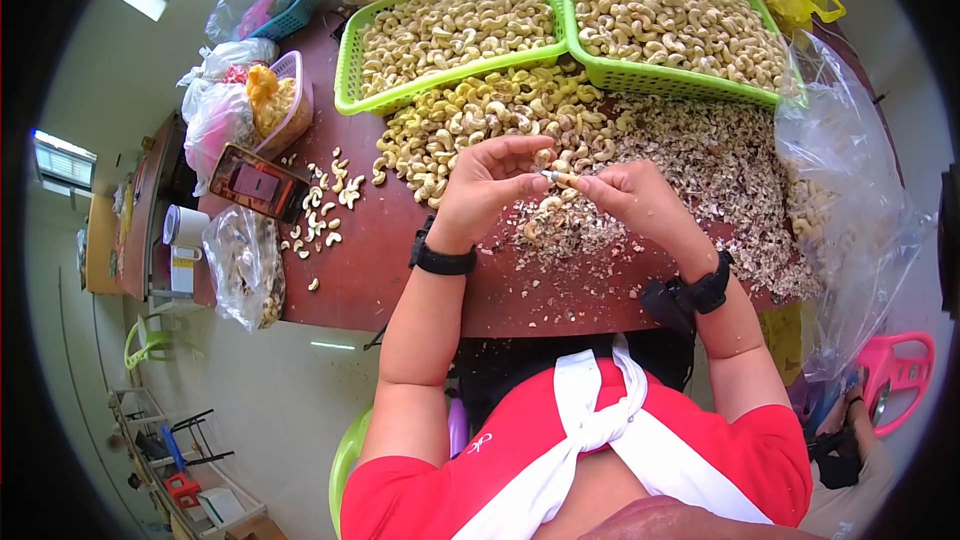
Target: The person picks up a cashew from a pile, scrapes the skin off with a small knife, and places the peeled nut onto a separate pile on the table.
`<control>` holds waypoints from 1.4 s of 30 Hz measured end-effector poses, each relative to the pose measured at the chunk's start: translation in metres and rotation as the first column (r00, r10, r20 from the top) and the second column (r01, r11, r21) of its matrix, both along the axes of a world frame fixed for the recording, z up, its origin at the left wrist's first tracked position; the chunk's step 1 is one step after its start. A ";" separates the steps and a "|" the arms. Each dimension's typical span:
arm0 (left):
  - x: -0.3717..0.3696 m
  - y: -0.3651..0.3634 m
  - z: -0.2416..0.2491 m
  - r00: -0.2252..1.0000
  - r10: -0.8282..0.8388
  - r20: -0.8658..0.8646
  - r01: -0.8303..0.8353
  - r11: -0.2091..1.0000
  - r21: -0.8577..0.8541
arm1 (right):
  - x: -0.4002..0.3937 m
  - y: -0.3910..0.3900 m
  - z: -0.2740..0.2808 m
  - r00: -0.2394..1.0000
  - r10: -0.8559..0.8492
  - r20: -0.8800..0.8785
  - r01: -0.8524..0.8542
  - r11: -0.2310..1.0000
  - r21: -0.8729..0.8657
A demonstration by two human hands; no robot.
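Over the heap of loose cashews, my left hand pinches a single cashew between thumb and fingers. My right hand grips a small knife with a light-coloured handle, its tip at the nut. Brown skin flakes are spread on the red table beneath and to the right of my hands. Beyond the heap, two green baskets full of cashews stand side by side, the left basket and the right basket.
At the left are a phone, a few loose nuts, a plastic bag of pieces, a pink basket and a white mug. A large clear bag hangs over the right edge. A person's legs show at lower right.
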State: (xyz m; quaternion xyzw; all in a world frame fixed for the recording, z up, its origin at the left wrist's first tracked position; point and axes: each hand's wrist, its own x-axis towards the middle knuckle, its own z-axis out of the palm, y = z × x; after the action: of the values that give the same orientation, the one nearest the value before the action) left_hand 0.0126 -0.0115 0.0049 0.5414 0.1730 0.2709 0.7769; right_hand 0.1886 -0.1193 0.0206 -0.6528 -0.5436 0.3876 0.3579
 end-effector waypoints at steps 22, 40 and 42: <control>-0.001 0.000 0.005 0.999 0.030 -0.015 -0.031 0.999 -0.031 | -0.001 -0.001 -0.001 1.000 -0.009 0.015 0.009 1.000 0.011; -0.006 0.004 0.007 0.966 0.003 -0.260 -0.015 0.999 -0.043 | 0.003 0.001 -0.006 1.000 -0.009 0.005 0.009 0.999 -0.041; -0.006 0.003 0.008 0.972 -0.005 -0.236 -0.004 0.999 -0.040 | 0.003 0.002 -0.008 1.000 -0.005 0.011 0.006 1.000 -0.019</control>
State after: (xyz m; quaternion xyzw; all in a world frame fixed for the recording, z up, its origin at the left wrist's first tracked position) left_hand 0.0069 -0.0086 0.0124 0.5541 0.2692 0.2010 0.7617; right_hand 0.1915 -0.1178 0.0127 -0.6599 -0.5400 0.3882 0.3496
